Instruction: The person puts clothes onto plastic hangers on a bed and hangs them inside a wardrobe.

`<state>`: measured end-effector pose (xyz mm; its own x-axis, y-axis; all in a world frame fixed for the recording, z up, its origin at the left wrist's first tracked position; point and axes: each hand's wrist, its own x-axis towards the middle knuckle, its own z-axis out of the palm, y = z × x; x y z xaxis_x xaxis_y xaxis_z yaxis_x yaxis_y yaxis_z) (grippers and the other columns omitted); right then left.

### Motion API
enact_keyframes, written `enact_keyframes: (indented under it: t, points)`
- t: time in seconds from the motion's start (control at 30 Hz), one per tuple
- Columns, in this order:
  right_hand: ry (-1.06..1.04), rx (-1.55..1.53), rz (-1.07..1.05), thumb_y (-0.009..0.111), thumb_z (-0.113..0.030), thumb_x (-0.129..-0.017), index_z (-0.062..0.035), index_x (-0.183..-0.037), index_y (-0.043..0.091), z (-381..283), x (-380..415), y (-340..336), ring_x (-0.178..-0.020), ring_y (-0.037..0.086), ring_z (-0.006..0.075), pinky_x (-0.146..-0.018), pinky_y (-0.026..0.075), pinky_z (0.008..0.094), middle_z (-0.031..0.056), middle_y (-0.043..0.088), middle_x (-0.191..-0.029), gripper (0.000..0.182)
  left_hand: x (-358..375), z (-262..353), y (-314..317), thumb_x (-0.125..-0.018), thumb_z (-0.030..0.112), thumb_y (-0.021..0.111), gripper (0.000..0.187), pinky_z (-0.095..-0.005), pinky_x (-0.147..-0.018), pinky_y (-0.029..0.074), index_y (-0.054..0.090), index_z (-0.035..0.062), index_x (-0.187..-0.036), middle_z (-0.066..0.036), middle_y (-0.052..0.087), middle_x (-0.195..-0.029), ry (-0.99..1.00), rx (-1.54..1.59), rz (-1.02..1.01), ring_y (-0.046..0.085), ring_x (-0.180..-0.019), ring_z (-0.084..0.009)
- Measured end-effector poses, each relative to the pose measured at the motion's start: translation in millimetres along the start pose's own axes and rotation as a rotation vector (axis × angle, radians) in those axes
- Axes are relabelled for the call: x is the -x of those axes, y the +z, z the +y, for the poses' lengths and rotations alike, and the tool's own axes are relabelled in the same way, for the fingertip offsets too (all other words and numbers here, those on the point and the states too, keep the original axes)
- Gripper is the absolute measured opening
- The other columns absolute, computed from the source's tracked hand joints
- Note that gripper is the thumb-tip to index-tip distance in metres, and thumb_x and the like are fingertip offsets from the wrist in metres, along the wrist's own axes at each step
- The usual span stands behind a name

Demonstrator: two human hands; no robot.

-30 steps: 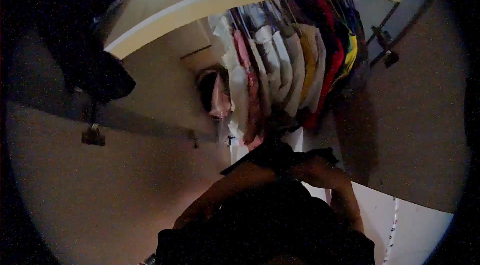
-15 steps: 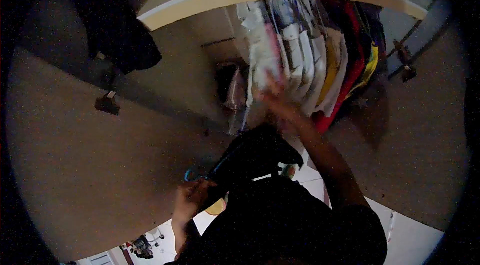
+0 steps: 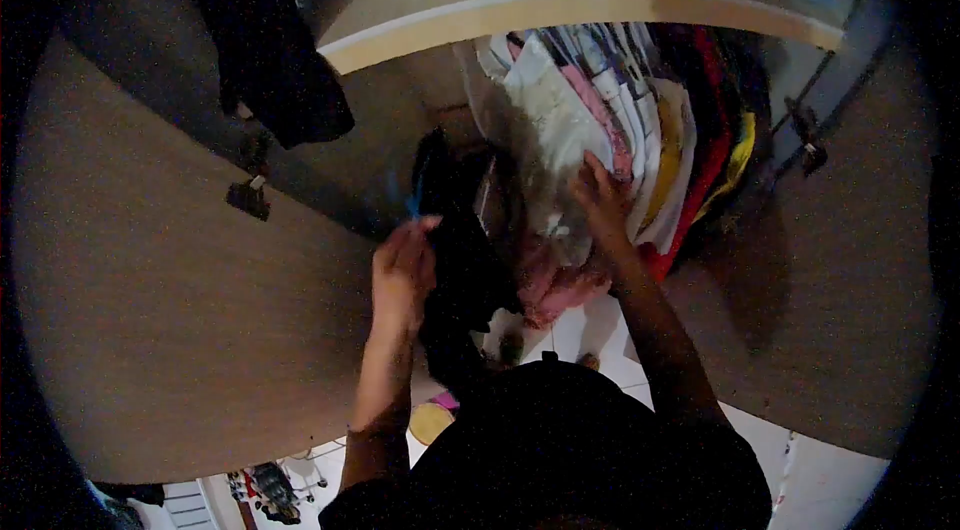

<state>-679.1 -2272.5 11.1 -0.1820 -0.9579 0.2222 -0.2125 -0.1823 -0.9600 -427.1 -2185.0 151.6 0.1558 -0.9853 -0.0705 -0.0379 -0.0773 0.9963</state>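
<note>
My left hand (image 3: 402, 275) is closed around a blue clothes hanger (image 3: 414, 208), just below its blurred hook. From that hanger a black garment (image 3: 460, 255) hangs down in front of the wardrobe opening. My right hand (image 3: 603, 200) lies with fingers stretched out against a whitish garment (image 3: 555, 125) on the left side of the row of hanging clothes. Beside those fingers is a pink garment (image 3: 598, 108). Whatever rail carries the clothes is hidden behind the shelf edge.
A pale shelf edge (image 3: 580, 5) crosses above the clothes. Open wooden doors stand at left (image 3: 200, 310) and right (image 3: 850, 310), with dark hinges. Another dark garment (image 3: 285, 70) hangs at the upper left. Pink cloth (image 3: 560, 292) droops low, over the white tiled floor (image 3: 600, 325).
My left hand has raised the hanger and black garment up toward the wardrobe's left side. My right hand has shifted right and slightly down, and the whitish garment now shows more widely.
</note>
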Motion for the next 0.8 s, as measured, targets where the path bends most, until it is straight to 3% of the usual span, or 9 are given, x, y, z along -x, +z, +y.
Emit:
enact_keyframes:
  t: [0.07,0.27,0.37,0.43,0.47,0.53,0.57,0.67,0.8]
  points:
    - [0.13,-0.182,-0.029,0.061,-0.004,-0.079,-0.0055,-0.131,0.037,9.7,9.0,-0.9,-0.113,0.045,0.0196,-0.094,0.038,0.0312,0.01,0.047,-0.123,0.058,-47.4,-4.0,20.7,-0.092,0.02,0.042,0.023,-0.0206,-0.037,0.02,0.059,0.0055,-0.1,0.007,0.033,-0.051,-0.079,0.06,-0.041,0.025,-0.04,-0.0032]
    - [0.002,-0.487,-0.039,0.061,-0.001,-0.077,-0.0054,-0.127,0.038,76.6,28.7,-29.8,-0.092,0.053,0.0151,-0.081,0.046,0.0297,0.0057,0.054,-0.105,0.055,-179.3,7.7,91.3,-0.091,0.021,0.045,0.021,-0.022,-0.038,0.023,0.059,0.006,-0.095,0.004,0.037,-0.054,0.32,-0.085,-0.124,0.031,-0.043,-0.006]
    - [0.36,-0.479,-0.102,0.061,-0.002,-0.076,-0.004,-0.122,0.042,65.0,58.8,-29.2,-0.078,0.054,0.0122,-0.07,0.048,0.025,0.0049,0.055,-0.099,0.05,-214.8,37.3,116.8,-0.089,0.025,0.048,0.021,-0.023,-0.039,0.026,0.057,0.0071,-0.097,0.002,0.044,-0.06,0.267,0.203,-0.087,0.036,-0.046,-0.0084]
    - [0.193,-0.417,-0.162,0.06,-0.003,-0.078,-0.003,-0.121,0.044,109.8,55.4,-31.4,-0.072,0.055,0.0122,-0.063,0.047,0.0244,0.0053,0.056,-0.095,0.045,-281.7,13.8,134.3,-0.089,0.026,0.049,0.022,-0.0237,-0.04,0.029,0.054,0.0076,-0.099,0.0,0.05,-0.067,0.115,0.314,-0.163,0.038,-0.049,-0.0098]
    - [0.182,-0.428,-0.15,0.06,-0.003,-0.078,-0.003,-0.121,0.044,128.9,61.3,-25.9,-0.072,0.055,0.0122,-0.063,0.047,0.0244,0.0053,0.056,-0.095,0.045,-306.0,-3.6,148.1,-0.089,0.024,0.047,0.02,-0.025,-0.04,0.031,0.051,0.0072,-0.1,-0.001,0.052,-0.068,0.181,0.386,-0.242,0.041,-0.048,-0.0109]
    - [0.0,0.054,-0.169,0.059,-0.005,-0.08,-0.0025,-0.119,0.046,146.3,76.1,-16.6,-0.074,0.055,0.0121,-0.062,0.047,0.0247,0.0046,0.056,-0.094,0.041,-348.8,-50.0,176.9,-0.09,0.023,0.047,0.021,-0.0269,-0.045,0.036,0.052,0.006,-0.1,-0.004,0.054,-0.072,0.198,0.564,-0.339,0.045,-0.054,-0.0134]
    - [-0.057,0.211,-0.162,0.059,-0.006,-0.081,-0.0024,-0.119,0.047,144.0,84.3,-13.7,-0.075,0.055,0.012,-0.062,0.047,0.0248,0.0043,0.057,-0.094,0.04,-345.5,-54.3,187.0,-0.09,0.023,0.047,0.022,-0.0273,-0.048,0.036,0.052,0.0053,-0.102,-0.005,0.054,-0.075,0.233,0.496,-0.324,0.046,-0.058,-0.0143]
    - [0.077,-0.004,-0.093,0.057,-0.011,-0.084,-0.0023,-0.119,0.048,113.3,91.1,-10.2,-0.079,0.056,0.0117,-0.061,0.046,0.0245,0.0037,0.058,-0.096,0.038,-310.6,-45.2,192.3,-0.09,0.025,0.046,0.026,-0.0286,-0.059,0.036,0.052,0.0034,-0.105,-0.007,0.053,-0.085,0.4,0.254,-0.24,0.046,-0.07,-0.017]
    - [0.203,0.284,-0.244,0.057,-0.016,-0.085,-0.003,-0.118,0.05,87.4,103.5,-22.0,-0.082,0.056,0.0126,-0.066,0.046,0.0251,0.0047,0.059,-0.098,0.036,-302.8,-47.0,173.2,-0.091,0.026,0.045,0.032,-0.0304,-0.074,0.036,0.051,0.0009,-0.111,-0.011,0.053,-0.097,0.622,0.036,-0.061,0.047,-0.085,-0.0206]
